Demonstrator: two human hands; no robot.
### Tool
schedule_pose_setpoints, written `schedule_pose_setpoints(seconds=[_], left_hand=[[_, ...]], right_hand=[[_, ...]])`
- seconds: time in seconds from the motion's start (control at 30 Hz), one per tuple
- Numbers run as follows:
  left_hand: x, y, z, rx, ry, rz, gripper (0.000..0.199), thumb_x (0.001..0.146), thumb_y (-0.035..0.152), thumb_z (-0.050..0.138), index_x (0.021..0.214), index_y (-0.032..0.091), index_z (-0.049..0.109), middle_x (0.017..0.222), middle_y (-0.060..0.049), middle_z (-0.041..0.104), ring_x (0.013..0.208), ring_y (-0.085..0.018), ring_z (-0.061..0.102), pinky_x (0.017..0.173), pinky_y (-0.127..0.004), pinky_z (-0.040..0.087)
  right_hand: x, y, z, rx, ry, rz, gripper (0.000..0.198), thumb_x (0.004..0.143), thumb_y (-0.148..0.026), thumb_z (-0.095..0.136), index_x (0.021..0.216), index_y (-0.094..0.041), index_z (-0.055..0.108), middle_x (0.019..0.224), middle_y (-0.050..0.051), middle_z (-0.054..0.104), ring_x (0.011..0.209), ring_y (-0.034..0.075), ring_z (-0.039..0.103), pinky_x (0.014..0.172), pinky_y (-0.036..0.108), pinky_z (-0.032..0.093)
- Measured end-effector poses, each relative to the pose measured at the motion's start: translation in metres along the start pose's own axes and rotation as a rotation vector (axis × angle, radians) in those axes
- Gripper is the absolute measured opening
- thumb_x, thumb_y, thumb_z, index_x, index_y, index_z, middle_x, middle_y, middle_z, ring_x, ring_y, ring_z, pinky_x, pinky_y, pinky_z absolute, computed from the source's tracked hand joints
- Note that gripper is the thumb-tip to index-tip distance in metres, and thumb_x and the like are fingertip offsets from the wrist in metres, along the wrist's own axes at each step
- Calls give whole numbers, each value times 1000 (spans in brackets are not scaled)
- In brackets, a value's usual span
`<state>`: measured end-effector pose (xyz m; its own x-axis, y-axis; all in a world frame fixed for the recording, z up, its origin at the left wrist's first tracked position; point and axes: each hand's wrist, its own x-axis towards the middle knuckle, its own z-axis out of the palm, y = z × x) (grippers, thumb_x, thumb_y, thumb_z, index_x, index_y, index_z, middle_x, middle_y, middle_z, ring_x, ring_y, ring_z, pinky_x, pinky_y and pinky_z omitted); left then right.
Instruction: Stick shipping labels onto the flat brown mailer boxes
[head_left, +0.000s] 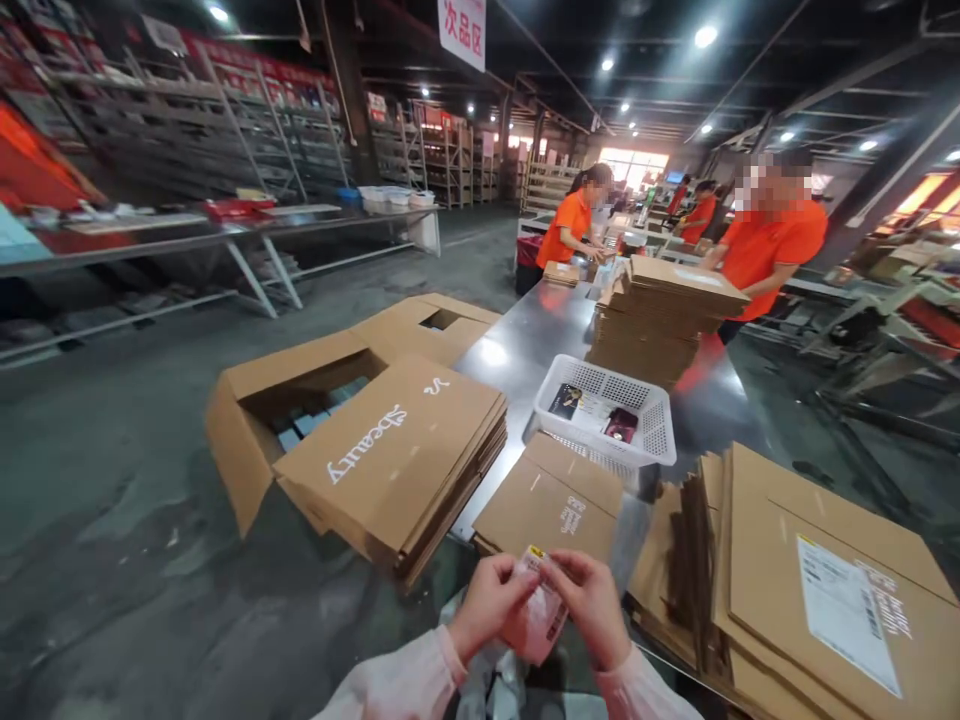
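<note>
My left hand (491, 598) and my right hand (589, 597) meet in front of me at the near end of the table. Between them they pinch a small pinkish-white packet (534, 632) with dark print and a yellow mark at its top edge; what is inside it I cannot make out. Thumbs and fingertips of both hands press on its upper part. Just beyond the hands lie flat brown cardboard boxes (551, 490) with white lettering. Behind these stands a white plastic basket (660, 425) holding a few small packs, one dark and one maroon.
A cardboard stack lettered "beauty" (397, 440) lies left, beside an open carton (240, 430). Labelled flat boxes (787, 520) lean at right. Another tall stack (645, 330) stands farther along the metal table (517, 340). People in orange shirts (566, 230) work beyond.
</note>
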<state>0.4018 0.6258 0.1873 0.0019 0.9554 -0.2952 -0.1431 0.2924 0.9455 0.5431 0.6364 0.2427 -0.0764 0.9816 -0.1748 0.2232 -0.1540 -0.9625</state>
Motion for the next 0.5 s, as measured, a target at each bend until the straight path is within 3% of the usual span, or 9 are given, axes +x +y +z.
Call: schedule_pose_setpoints(seconds=[0.07, 0.13, 0.23, 0.33, 0.43, 0.5], left_hand=[[7, -22, 5, -27, 74, -44, 53, 51, 65, 73, 52, 15, 52, 49, 3, 49, 51, -11, 41, 50, -24, 30], [17, -42, 7, -54, 101, -94, 57, 47, 68, 73, 56, 15, 53, 51, 2, 51, 51, -11, 43, 50, -24, 31], [33, -63, 2, -90, 79, -164, 65, 43, 70, 74, 71, 12, 64, 65, -4, 64, 60, -16, 54, 59, -28, 41], [37, -85, -14, -107, 74, -230, 72, 40, 74, 72, 75, 11, 68, 72, -9, 69, 68, -23, 60, 67, -34, 46], [17, -120, -39, -92, 82, -278, 67, 41, 77, 70, 69, 16, 70, 71, -10, 70, 70, -28, 62, 71, -39, 47], [-8, -142, -59, -91, 48, -319, 60, 42, 78, 68, 62, 22, 70, 65, -8, 69, 69, -28, 62, 73, -41, 48]], right_hand=[[12, 15, -1, -35, -33, 11, 48, 58, -61, 72, 74, -16, 75, 73, 10, 74, 71, 27, 68, 69, 38, 55], [31, 39, 0, -106, 17, -30, 47, 61, -61, 69, 72, -16, 76, 73, 11, 73, 70, 26, 67, 68, 37, 54], [80, 74, -2, -292, 199, -126, 42, 63, -56, 67, 65, -15, 74, 88, 14, 70, 85, 26, 64, 80, 40, 51], [137, 96, -7, -426, 334, -108, 35, 66, -47, 66, 69, -13, 73, 108, 18, 63, 104, 30, 55, 94, 44, 42], [175, 106, -6, -524, 394, -68, 31, 69, -40, 63, 83, -14, 73, 125, 18, 54, 117, 33, 44, 101, 49, 32], [183, 108, 1, -619, 397, -66, 44, 72, -37, 61, 108, -14, 67, 139, 19, 44, 128, 34, 34, 107, 54, 20]])
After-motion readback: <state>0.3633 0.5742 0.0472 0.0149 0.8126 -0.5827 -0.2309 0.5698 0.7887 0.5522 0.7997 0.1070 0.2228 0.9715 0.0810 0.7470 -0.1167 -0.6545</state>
